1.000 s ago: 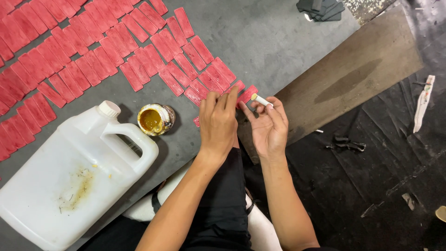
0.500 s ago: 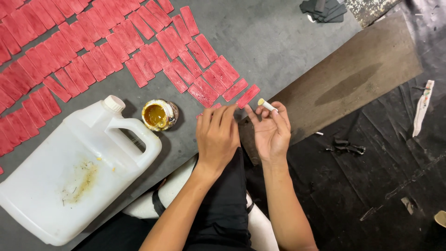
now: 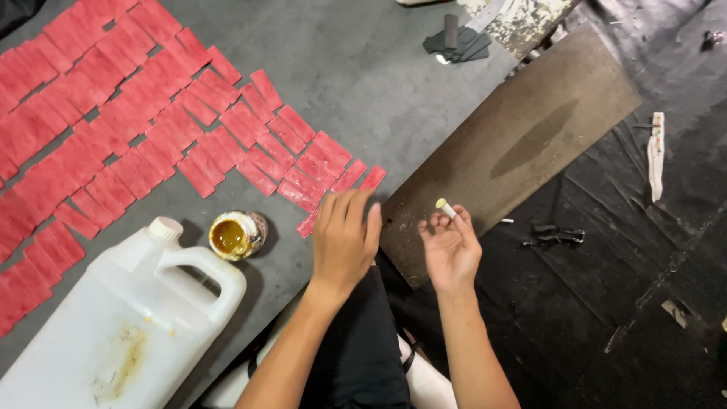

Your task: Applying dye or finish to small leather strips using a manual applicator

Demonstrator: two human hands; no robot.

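Observation:
My left hand (image 3: 344, 242) lies flat, fingers together, pressing down on a red strip (image 3: 307, 225) at the near end of the rows of red strips (image 3: 144, 144) laid on the grey floor sheet (image 3: 363, 83). My right hand (image 3: 451, 248) is lifted palm up beside it, over the edge of a brown board (image 3: 530, 136), and holds a small white stick with a yellowish tip (image 3: 444, 207) between its fingertips. An open small tin of yellow glue (image 3: 233, 235) stands just left of my left hand.
A large white plastic jug (image 3: 129, 318) lies at the lower left next to the tin. Dark grey pieces (image 3: 458, 44) sit at the top. A white tool (image 3: 656, 151) and a small dark metal item (image 3: 556, 235) rest on the black sheet at the right.
My two hands were together at the strip's end; the right hand has pulled away to the right and turned palm up with the stick. The left hand stays pressed down.

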